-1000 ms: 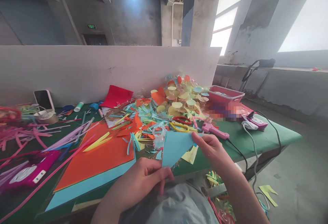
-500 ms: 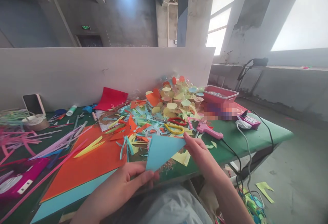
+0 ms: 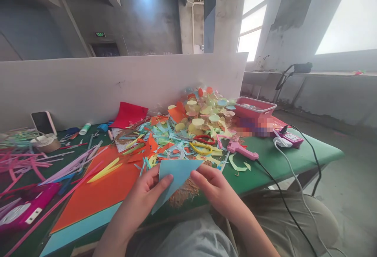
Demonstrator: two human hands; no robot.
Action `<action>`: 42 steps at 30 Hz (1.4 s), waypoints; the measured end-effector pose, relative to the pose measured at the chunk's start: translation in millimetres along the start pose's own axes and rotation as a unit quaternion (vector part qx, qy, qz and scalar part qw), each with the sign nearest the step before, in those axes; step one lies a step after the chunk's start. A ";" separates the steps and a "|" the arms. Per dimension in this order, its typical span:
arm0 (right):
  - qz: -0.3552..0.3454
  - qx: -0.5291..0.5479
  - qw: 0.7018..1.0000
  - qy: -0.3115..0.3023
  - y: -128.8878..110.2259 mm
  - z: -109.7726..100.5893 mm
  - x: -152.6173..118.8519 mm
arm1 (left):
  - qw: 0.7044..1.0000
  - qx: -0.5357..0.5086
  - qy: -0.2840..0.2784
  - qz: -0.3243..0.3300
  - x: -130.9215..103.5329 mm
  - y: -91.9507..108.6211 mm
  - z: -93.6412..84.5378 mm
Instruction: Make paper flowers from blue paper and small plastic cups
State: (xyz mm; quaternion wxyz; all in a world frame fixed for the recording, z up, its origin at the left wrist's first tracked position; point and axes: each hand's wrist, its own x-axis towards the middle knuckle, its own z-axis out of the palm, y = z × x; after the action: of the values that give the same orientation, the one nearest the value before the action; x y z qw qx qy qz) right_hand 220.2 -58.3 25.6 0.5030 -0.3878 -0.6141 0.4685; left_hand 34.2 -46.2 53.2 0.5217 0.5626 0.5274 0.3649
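Observation:
A light blue triangular piece of paper [image 3: 176,172] is held up over the near edge of the table. My left hand [image 3: 143,194] is closed on its left side, thumb flat on the front and fingers behind. At the right corner, my right hand [image 3: 216,186] pinches the paper between thumb and fingers. Just beyond the paper lie scissors with a yellow handle [image 3: 202,149] and another pair with a red handle [image 3: 204,137], among cut paper scraps [image 3: 156,141]. A pink glue gun [image 3: 243,151] rests to the right of them.
Orange sheets [image 3: 100,190] lie at left over a blue sheet [image 3: 79,229]. Purple and pink strips [image 3: 26,161], a phone [image 3: 43,123] and a magenta power strip [image 3: 32,204] are further left. A pink basket [image 3: 256,110] stands back right; cables [image 3: 282,194] hang off the table.
Both hands have moved left with the blue paper, the right one also downward. My left hand has shifted from the paper's lower corner up to its left side.

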 end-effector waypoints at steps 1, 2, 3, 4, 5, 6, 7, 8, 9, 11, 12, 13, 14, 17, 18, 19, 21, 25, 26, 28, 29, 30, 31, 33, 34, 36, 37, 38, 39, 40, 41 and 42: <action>-0.011 0.001 1.000 -0.014 -1.4 1.4 0.0 | 1.000 -0.008 0.012 0.008 0.5 -0.1 2.2; -0.016 -0.002 1.000 -0.021 -2.4 3.0 0.0 | 0.999 -0.002 0.030 0.015 1.4 -0.8 4.0; -0.013 -0.009 1.000 -0.020 -2.9 4.5 0.0 | 0.998 0.014 0.055 0.017 2.6 -2.2 5.2; -0.007 -0.018 1.000 -0.013 -2.7 5.8 0.1 | 0.996 0.034 0.083 0.014 4.2 -4.0 6.0; 0.001 -0.030 1.000 -0.002 -1.9 6.5 0.3 | 0.993 0.051 0.106 0.005 6.0 -5.8 6.6; 0.007 -0.041 0.999 0.008 -0.7 6.5 0.5 | 0.991 0.063 0.120 -0.004 8.0 -7.4 7.0; 0.010 -0.053 0.998 0.016 0.6 5.7 0.8 | 0.990 0.068 0.123 -0.009 9.9 -8.5 7.5; 0.010 -0.063 0.998 0.022 1.9 4.1 1.0 | 0.991 0.066 0.117 -0.007 11.6 -9.0 8.2; 0.011 -0.071 0.997 0.025 2.9 1.8 1.3 | 0.992 0.061 0.106 0.004 13.0 -8.9 8.9; 0.015 -0.082 0.996 0.024 4.0 -3.5 1.7 | 0.994 0.052 0.091 0.035 14.8 -7.3 10.5; 0.019 -0.083 0.996 0.019 4.2 -5.9 1.8 | 0.994 0.050 0.087 0.048 15.3 -6.2 11.0; 0.021 -0.082 0.996 0.015 4.4 -7.9 1.9 | 0.994 0.048 0.084 0.056 15.5 -5.1 11.3; 0.021 -0.079 0.997 0.014 4.7 -9.1 2.0 | 0.994 0.047 0.083 0.060 15.5 -4.2 11.4; -0.001 -0.069 0.996 0.049 7.5 -9.1 2.1 | 0.993 0.035 0.092 0.059 15.7 -2.8 10.2; -0.013 -0.071 0.995 0.072 9.0 -8.5 2.0 | 0.993 0.022 0.101 0.058 15.8 -2.6 9.7; -0.026 -0.078 0.992 0.091 10.7 -8.0 1.9 | 0.992 0.008 0.110 0.056 15.9 -2.5 9.1; -0.070 -0.112 0.986 0.100 14.0 -7.8 1.6 | 0.991 -0.016 0.120 0.053 15.9 -2.3 8.2; -0.195 -0.206 0.958 0.038 17.4 -10.8 1.2 | 0.994 -0.033 0.090 0.057 13.4 -3.0 7.1; -0.214 -0.223 0.951 0.031 17.6 -11.7 1.1 | 0.995 -0.031 0.077 0.058 12.3 -3.4 6.7; -0.229 -0.248 0.941 0.032 17.4 -13.6 1.3 | 0.997 -0.017 0.051 0.053 9.7 -3.8 5.2; -0.233 -0.259 0.937 0.037 17.1 -14.7 1.5 | 0.998 -0.007 0.038 0.049 8.5 -3.6 4.2; -0.237 -0.269 0.933 0.041 16.7 -15.9 1.8 | 0.999 0.003 0.025 0.044 7.4 -3.2 3.1; -0.240 -0.279 0.929 0.043 16.1 -17.3 2.2 | 0.999 0.010 0.016 0.040 6.4 -2.5 1.9; -0.248 -0.297 0.922 0.038 14.1 -20.1 3.6 | 0.999 0.017 -0.001 0.039 5.5 -0.8 -0.7; -0.252 -0.305 0.918 0.031 12.6 -21.4 4.7 | 0.999 0.017 -0.006 0.042 5.7 -0.1 -1.9; -0.259 -0.323 0.910 0.013 8.4 -23.2 7.7 | 0.999 0.007 -0.010 0.051 7.2 0.2 -4.4; -0.265 -0.331 0.906 0.003 5.6 -23.8 9.9 | 0.998 -0.002 -0.010 0.055 8.5 -0.3 -5.8; -0.273 -0.339 0.900 -0.006 2.4 -24.2 12.5 | 0.998 -0.012 -0.010 0.056 10.0 -1.2 -7.3; -0.285 -0.346 0.894 -0.017 -0.9 -24.6 15.7 | 0.998 -0.021 -0.009 0.053 11.6 -2.4 -9.1; -0.300 -0.352 0.886 -0.029 -4.2 -25.0 19.2 | 0.998 -0.027 -0.009 0.050 13.0 -3.8 -11.0; -0.314 -0.359 0.878 -0.041 -7.2 -25.6 23.1 | 0.998 -0.031 -0.009 0.047 14.3 -5.3 -13.0; -0.326 -0.366 0.870 -0.053 -9.7 -26.3 27.0 | 0.998 -0.034 -0.008 0.046 15.1 -6.6 -14.8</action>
State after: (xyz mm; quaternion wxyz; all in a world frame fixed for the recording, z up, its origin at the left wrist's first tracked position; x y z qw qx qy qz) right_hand 240.7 -30.3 43.3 0.4157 -0.2961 -0.8591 0.0395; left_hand 21.3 -29.1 47.5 0.5273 0.5709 0.4845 0.4016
